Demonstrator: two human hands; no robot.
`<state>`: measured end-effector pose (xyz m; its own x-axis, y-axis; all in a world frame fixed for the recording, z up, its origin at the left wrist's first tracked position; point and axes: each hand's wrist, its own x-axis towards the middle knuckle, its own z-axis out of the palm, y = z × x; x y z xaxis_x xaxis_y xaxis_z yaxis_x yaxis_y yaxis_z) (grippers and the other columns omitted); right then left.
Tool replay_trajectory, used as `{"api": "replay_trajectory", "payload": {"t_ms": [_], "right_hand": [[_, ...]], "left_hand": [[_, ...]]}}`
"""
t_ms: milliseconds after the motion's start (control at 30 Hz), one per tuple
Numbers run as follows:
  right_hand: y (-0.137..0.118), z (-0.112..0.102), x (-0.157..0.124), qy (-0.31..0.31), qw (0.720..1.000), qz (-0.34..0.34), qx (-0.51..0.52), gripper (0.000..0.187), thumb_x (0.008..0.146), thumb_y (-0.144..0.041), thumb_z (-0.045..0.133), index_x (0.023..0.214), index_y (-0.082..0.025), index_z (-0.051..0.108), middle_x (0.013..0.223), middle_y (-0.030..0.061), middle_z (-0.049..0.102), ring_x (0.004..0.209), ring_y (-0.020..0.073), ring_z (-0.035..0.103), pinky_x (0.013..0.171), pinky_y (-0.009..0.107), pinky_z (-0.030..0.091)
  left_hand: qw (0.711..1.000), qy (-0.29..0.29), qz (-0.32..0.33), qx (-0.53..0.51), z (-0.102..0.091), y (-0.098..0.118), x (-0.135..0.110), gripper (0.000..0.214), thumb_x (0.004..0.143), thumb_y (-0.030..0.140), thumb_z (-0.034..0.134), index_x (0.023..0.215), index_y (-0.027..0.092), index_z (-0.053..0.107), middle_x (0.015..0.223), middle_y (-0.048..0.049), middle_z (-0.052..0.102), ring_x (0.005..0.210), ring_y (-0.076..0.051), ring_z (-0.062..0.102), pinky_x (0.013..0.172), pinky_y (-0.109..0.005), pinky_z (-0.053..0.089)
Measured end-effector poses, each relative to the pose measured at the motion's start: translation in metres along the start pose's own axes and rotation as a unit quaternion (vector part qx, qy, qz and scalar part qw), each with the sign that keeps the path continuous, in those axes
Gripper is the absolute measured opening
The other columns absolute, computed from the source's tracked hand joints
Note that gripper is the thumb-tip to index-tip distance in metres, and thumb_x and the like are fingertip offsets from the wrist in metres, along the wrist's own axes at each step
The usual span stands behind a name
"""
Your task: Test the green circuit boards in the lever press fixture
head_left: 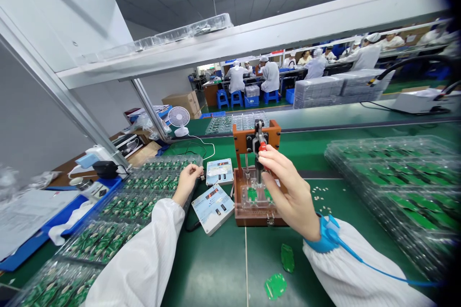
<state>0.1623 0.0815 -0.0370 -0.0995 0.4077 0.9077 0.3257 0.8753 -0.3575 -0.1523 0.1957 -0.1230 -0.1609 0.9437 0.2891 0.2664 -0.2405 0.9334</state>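
My right hand [288, 192], with a blue wrist strap [326, 235] at its wrist, grips the red handle [262, 146] of a toggle clamp on a brown test fixture [275, 139]. Green circuit boards [252, 194] sit under the clear plate of the fixture. My left hand [187, 181] is pinched at the right edge of a tray of small boards [151, 182]; a small pale piece shows by its fingertips, too small to name. Beside this hand are two white meter boxes [213, 208] with lit red digits.
Two loose green boards [275, 287] lie on the green table in front of the fixture. Stacked clear trays of boards [399, 187] stand at the right, near scattered small pale bits [319, 193]. A white fan [179, 120] stands behind. Co-workers [236, 76] sit farther off.
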Motion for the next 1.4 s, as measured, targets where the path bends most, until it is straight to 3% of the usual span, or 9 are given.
{"api": "replay_trajectory", "payload": {"t_ms": [400,567,667,833,933,1033,1200,1300,1400], "right_hand": [[0.01,-0.021,0.023,-0.064,0.971,-0.159,-0.168,0.038,0.095,0.002,0.057,0.127,-0.017,0.062,0.123,0.0133,0.068,0.124,0.0271,0.058,0.1,0.043,0.054],[0.01,-0.026,0.024,-0.066,0.952,-0.194,-0.226,0.03,0.096,0.001,0.054,0.116,-0.017,0.067,0.118,0.0144,0.069,0.112,0.0278,0.06,0.091,0.043,0.057],[0.001,-0.032,0.042,-0.054,0.952,-0.201,-0.223,0.03,0.098,-0.002,0.054,0.118,-0.019,0.067,0.116,0.0128,0.07,0.105,0.0251,0.062,0.088,0.04,0.056],[-0.002,-0.033,0.119,-0.019,0.992,-0.084,-0.095,0.024,0.105,-0.017,0.049,0.116,-0.019,0.071,0.103,0.0066,0.073,0.093,0.0183,0.068,0.085,0.034,0.055],[0.028,-0.026,0.164,-0.047,0.998,0.031,0.006,0.029,0.106,-0.031,0.048,0.118,-0.018,0.071,0.089,0.0019,0.071,0.079,0.0142,0.068,0.081,0.032,0.056],[0.066,-0.021,0.184,-0.083,0.99,0.112,0.002,0.034,0.105,-0.037,0.05,0.116,-0.017,0.074,0.095,0.0024,0.073,0.091,0.0176,0.07,0.095,0.04,0.054],[0.092,-0.033,0.144,-0.103,0.978,0.169,-0.062,0.03,0.097,-0.031,0.057,0.12,-0.023,0.074,0.126,0.0039,0.073,0.123,0.0254,0.064,0.113,0.048,0.043],[0.092,-0.049,0.086,-0.045,0.975,0.201,-0.085,0.036,0.099,-0.035,0.05,0.126,-0.022,0.069,0.132,0.0075,0.069,0.124,0.0248,0.063,0.11,0.047,0.046],[0.088,-0.054,0.018,-0.023,0.962,0.246,-0.113,0.036,0.098,-0.039,0.049,0.118,-0.017,0.069,0.119,0.0121,0.073,0.107,0.0259,0.068,0.094,0.046,0.055]], "left_hand": [[1.0,0.001,0.007,-0.004,-0.001,-0.006,0.002,0.045,0.066,0.06,0.079,0.065,0.02,0.06,0.067,-0.0032,0.065,0.068,-0.02,0.061,0.068,-0.031,0.049],[1.0,-0.002,0.006,-0.011,-0.002,-0.013,0.003,0.044,0.066,0.059,0.079,0.065,0.02,0.058,0.067,-0.0036,0.065,0.07,-0.02,0.062,0.069,-0.031,0.048],[1.0,-0.004,0.007,-0.012,-0.002,-0.016,0.004,0.044,0.067,0.059,0.078,0.066,0.019,0.058,0.068,-0.0039,0.065,0.07,-0.019,0.062,0.069,-0.031,0.048],[1.0,-0.003,0.007,-0.009,-0.001,-0.015,0.005,0.047,0.066,0.061,0.079,0.065,0.02,0.057,0.067,-0.0029,0.064,0.069,-0.019,0.06,0.068,-0.03,0.047],[1.0,-0.004,0.005,-0.004,0.0,-0.011,0.004,0.048,0.064,0.062,0.079,0.065,0.02,0.058,0.066,-0.0027,0.064,0.068,-0.019,0.06,0.069,-0.03,0.047],[1.0,-0.007,0.008,0.004,0.0,-0.008,0.002,0.048,0.064,0.063,0.078,0.064,0.02,0.058,0.067,-0.0029,0.064,0.069,-0.02,0.061,0.071,-0.031,0.047],[0.999,-0.012,0.018,0.038,0.0,0.001,-0.002,0.046,0.067,0.063,0.074,0.065,0.021,0.058,0.067,-0.003,0.064,0.069,-0.021,0.061,0.071,-0.032,0.047],[0.997,-0.026,0.036,0.07,0.013,0.015,-0.015,0.034,0.073,0.054,0.073,0.074,0.021,0.067,0.077,-0.0046,0.068,0.075,-0.023,0.062,0.075,-0.034,0.047],[0.987,-0.087,0.088,0.103,0.041,0.035,-0.04,0.022,0.082,0.042,0.07,0.089,0.022,0.074,0.101,-0.0075,0.072,0.097,-0.027,0.065,0.088,-0.038,0.048]]}}
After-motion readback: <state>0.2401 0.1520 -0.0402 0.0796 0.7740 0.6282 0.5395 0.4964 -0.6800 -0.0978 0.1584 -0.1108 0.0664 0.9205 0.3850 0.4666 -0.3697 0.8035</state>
